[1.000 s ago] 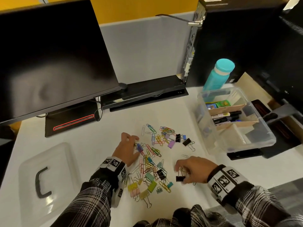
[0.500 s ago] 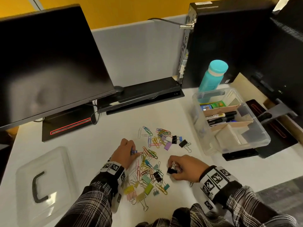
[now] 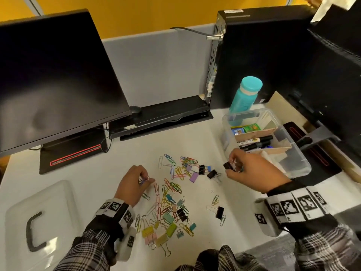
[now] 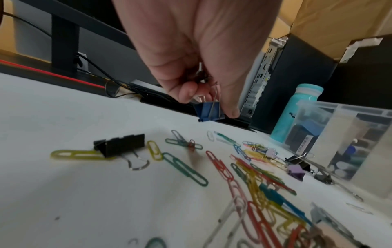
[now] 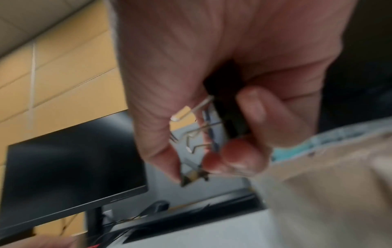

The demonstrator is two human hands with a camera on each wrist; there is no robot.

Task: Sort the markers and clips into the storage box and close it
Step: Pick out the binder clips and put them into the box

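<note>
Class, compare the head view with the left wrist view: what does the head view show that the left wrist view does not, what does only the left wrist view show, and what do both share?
Only the head view shows the right hand pinching a black binder clip near the storage box, and the box lid lying at the far left.

Only the left wrist view shows that the left hand pinches a blue binder clip by its wire handles.

Both show scattered paper clips, the teal bottle and the box.

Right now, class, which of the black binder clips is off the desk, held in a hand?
The black clip pinched in the right hand, up beside the box. The other black clips lie on the desk; the left hand holds a blue one.
</note>
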